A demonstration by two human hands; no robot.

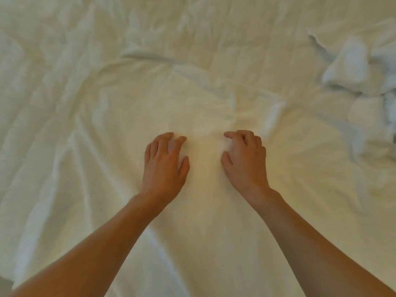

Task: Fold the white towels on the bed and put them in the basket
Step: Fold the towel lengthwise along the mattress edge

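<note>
Both forearms are entering from the btm of the view, L from 7 o'clock and R from 5 o'clock, and are meeting mid-frame. The left hand [165,166] is lying flat, fingers near straight and close together, palm pressing on the flat towel [201,221]. The right hand [244,161] is sitting just beside it at its 3 o'clock, w/ a narrow strip of cloth showing between them. Its fingers are bending, tips digging into the cloth, thumb angling toward the index. Can't tell if it's pinching a fold or only clawing the surface; the view is too blurry.

The flat towel is spreading under and around both hands. Its far edge [154,57] is showing as a raised curved line from approx 11 to 1 o'clock, well beyond the fingertips. The sides are blending into the bed [42,93], so the long axis is only a guess: prob. running 6 to 12, away from the person.

Judging from this, the step is smoothing before a fold. The next move is hinging on that far edge, which is lying straight ahead at 12, w/ both hands about equally near.

Further off at 2 o'clock, the crumpled towels [347,67] are waiting in a heap, well apart from the hands, R hand nearer. The basket isn't in view.
</note>
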